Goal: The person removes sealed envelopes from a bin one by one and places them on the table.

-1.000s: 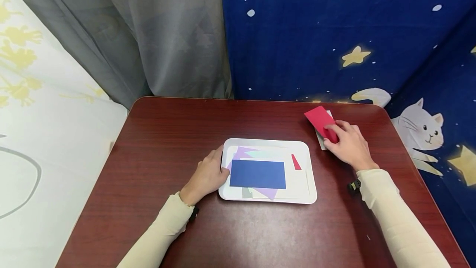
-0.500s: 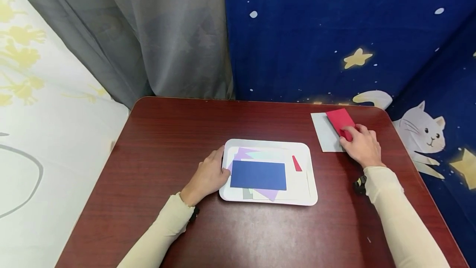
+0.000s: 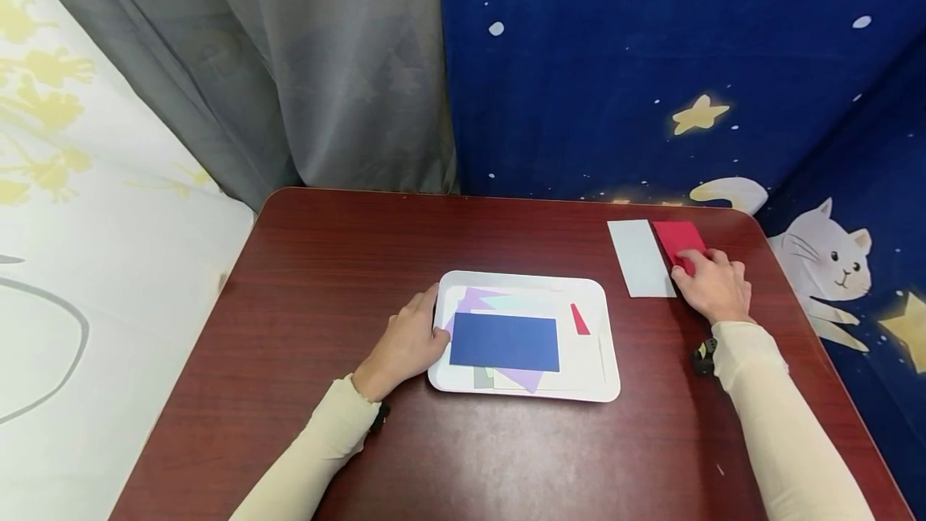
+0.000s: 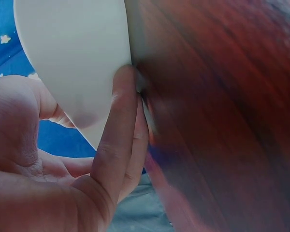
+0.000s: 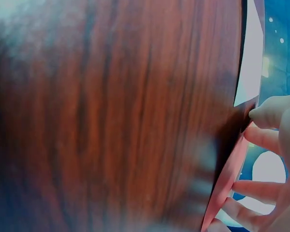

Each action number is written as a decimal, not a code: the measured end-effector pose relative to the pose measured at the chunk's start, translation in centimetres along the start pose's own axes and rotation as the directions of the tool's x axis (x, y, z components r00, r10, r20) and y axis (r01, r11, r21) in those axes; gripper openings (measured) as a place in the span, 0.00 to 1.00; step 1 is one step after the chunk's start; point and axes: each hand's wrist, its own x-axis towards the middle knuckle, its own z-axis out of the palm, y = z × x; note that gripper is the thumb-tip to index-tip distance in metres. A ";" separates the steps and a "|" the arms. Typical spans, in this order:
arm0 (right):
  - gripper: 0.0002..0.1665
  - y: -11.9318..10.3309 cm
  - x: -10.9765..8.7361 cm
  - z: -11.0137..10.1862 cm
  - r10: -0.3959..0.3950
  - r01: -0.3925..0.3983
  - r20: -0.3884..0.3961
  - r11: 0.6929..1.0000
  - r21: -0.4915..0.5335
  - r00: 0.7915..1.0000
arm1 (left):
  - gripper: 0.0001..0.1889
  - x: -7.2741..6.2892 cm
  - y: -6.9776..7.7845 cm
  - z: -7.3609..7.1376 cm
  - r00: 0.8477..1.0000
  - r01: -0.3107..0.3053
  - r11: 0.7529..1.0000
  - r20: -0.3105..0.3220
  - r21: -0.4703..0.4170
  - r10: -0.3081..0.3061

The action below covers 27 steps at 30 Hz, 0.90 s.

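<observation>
My left hand (image 3: 403, 340) grips the left side of a white tray (image 3: 609, 348), thumb over the rim; in the left wrist view fingers (image 4: 118, 130) lie along its outside. A blue rectangle of paper (image 3: 504, 342) lies in the tray over purple, pale and white paper pieces. Beside it is a small red paper piece (image 3: 580, 319). At the far right of the table, my right hand (image 3: 716, 286) holds a red paper rectangle (image 3: 676, 237) by its near end, low at the tabletop. Just left of it lies a pale grey-white paper rectangle (image 3: 641, 258).
The dark red-brown table (image 3: 347, 248) has its far edge against a grey curtain (image 3: 362, 87) and a blue star-patterned curtain (image 3: 579, 87). A tiny light scrap (image 3: 719, 469) lies near the right forearm.
My right hand has carried the red paper rightward, off the pale paper, and lowered it beside that sheet. The pale paper is now fully uncovered. My left hand stays on the tray.
</observation>
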 end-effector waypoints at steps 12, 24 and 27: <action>0.31 0.0 -0.2 -0.1 0.045 -0.045 -0.008 0.999 0.026 0.999 | 0.40 -0.1 0.2 0.0 1.000 0.014 1.000 0.009 0.018 -0.015; 0.27 -3.0 -1.2 -0.7 -0.139 0.144 -0.151 0.989 0.019 0.979 | 0.41 0.1 -0.6 0.6 1.000 0.021 1.000 0.017 0.022 -0.022; 0.24 -4.5 -1.8 -0.8 -0.220 0.227 -0.200 0.974 0.014 0.955 | 0.41 0.1 -0.2 0.3 0.998 0.051 0.998 0.040 0.019 -0.052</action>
